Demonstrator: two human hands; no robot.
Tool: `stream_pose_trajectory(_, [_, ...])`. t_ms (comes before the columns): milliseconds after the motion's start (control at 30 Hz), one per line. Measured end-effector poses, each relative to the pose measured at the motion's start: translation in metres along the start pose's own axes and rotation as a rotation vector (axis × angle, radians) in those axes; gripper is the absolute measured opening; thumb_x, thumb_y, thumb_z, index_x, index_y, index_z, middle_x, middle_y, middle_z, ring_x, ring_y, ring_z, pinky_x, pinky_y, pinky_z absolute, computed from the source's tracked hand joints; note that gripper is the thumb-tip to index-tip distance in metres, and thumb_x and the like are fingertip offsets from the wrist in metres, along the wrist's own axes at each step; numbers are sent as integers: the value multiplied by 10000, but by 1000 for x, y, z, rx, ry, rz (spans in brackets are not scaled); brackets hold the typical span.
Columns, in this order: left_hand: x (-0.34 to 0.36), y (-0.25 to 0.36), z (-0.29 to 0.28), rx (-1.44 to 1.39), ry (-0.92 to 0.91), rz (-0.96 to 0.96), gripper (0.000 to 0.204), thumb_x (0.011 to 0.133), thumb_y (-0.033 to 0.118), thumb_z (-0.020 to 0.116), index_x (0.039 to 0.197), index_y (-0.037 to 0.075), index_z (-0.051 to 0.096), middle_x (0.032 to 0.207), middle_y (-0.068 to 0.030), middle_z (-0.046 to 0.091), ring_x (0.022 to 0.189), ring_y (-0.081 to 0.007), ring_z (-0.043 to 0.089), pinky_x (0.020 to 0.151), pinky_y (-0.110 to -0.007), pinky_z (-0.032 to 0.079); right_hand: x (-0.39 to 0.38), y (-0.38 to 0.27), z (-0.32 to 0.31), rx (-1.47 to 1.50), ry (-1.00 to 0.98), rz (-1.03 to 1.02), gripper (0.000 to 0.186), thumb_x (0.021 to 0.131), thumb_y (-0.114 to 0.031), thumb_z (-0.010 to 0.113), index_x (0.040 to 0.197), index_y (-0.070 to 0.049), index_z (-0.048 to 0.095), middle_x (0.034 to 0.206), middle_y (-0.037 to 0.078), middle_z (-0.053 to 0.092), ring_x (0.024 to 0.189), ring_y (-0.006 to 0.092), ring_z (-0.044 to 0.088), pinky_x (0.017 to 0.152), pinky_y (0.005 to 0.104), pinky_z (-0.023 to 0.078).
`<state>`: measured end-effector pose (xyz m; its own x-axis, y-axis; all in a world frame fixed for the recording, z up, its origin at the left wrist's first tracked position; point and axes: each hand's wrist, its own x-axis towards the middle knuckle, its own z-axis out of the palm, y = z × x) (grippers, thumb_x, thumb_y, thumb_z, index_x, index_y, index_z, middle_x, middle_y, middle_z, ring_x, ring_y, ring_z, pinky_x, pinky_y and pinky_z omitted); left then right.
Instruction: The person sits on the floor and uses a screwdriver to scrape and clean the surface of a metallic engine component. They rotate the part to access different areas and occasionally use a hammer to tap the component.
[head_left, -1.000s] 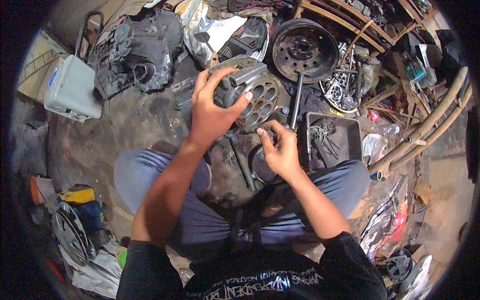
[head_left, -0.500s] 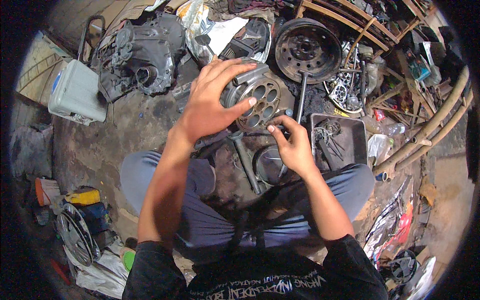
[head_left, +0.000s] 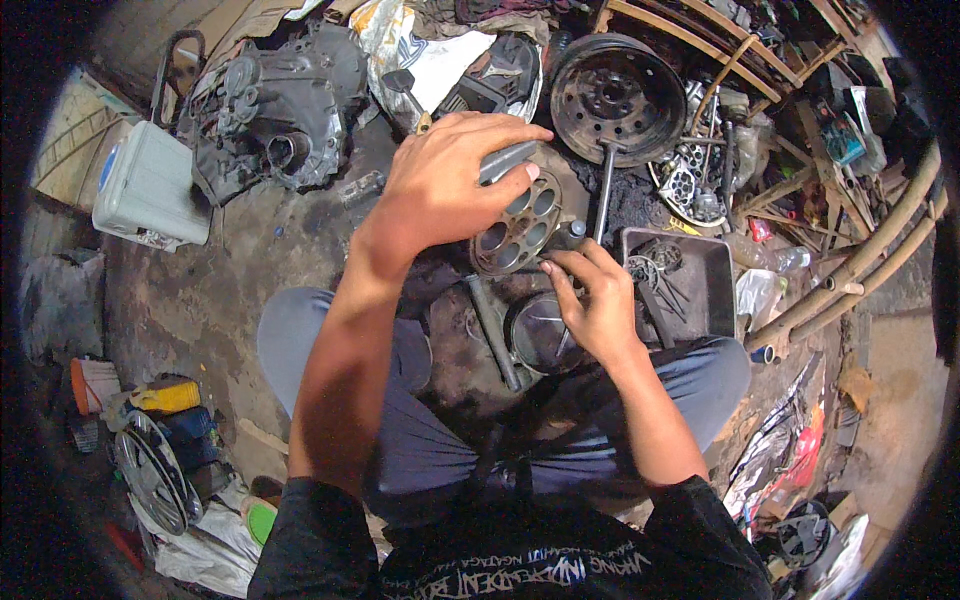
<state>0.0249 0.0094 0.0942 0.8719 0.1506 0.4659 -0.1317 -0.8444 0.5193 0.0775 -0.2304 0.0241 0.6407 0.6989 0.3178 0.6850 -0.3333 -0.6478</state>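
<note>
My left hand (head_left: pixel 440 185) is wrapped over the top and left side of a cylindrical metal engine part (head_left: pixel 520 228), its thumb on the face. That face, a disc with a ring of round bores, is tilted up toward me. At the part's lower right edge my right hand (head_left: pixel 602 305) has its thumb and fingers curled together in a pinch. Whatever lies between those fingertips is hidden. Below the part, on the floor, are a hammer (head_left: pixel 492 335) and a round dark pan-like vessel (head_left: pixel 530 348).
A steel wheel rim (head_left: pixel 580 100) lies ahead, with a metal bar (head_left: pixel 604 205) leaning from it. Right of my hands sits a metal tray (head_left: pixel 712 285) with small parts. Far left are a gearbox casing (head_left: pixel 325 110) and grey plastic box (head_left: pixel 155 185). Bamboo poles (head_left: pixel 850 270) border the right.
My left hand has slid right across the metal part, covering more of its top, and the part's face has turned somewhat. My right hand has shifted slightly right and down.
</note>
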Motion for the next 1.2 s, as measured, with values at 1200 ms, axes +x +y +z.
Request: stream_pose_trajectory(1200, [-6, 15, 20, 101, 231, -142, 237, 942, 256, 743, 1129, 123, 806, 1215, -111, 783, 1147, -369, 700, 1022, -464, 541, -15, -32, 30, 266, 42, 153, 113, 946, -84, 705, 925, 28, 699, 777, 247, 678, 674, 407, 677, 653, 461, 508])
